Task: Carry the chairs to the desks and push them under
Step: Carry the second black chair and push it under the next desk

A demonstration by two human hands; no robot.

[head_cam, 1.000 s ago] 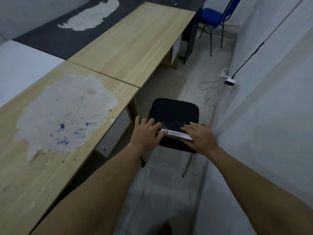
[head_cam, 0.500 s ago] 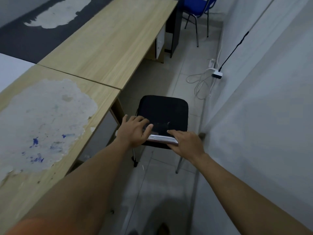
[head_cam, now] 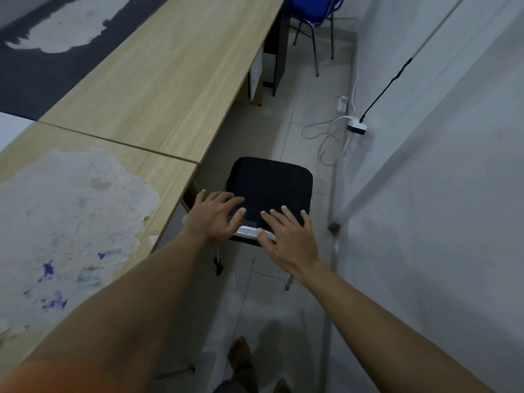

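Observation:
A black padded chair (head_cam: 269, 182) with a chrome back rail (head_cam: 249, 231) stands on the tiled floor in the aisle, beside the corner where the two wooden desks meet. My left hand (head_cam: 215, 219) lies over the left end of the backrest, fingers spread. Over the right end is my right hand (head_cam: 286, 239), fingers straight and apart, its thumb touching the rail. Neither hand is curled around the chair. The near desk (head_cam: 167, 182) has a large worn white patch with blue stains. The far desk (head_cam: 170, 80) has a plain top.
A blue chair (head_cam: 310, 7) stands at the far end of the aisle. A white power strip (head_cam: 357, 127) with loose cables (head_cam: 323, 137) lies against the right wall (head_cam: 439, 194). The aisle is narrow. My feet (head_cam: 241, 355) show at the bottom edge.
Both hands were curled on the chair's back rail; now their fingers are straight and spread. The chair sits a little farther along the aisle past the desk corner.

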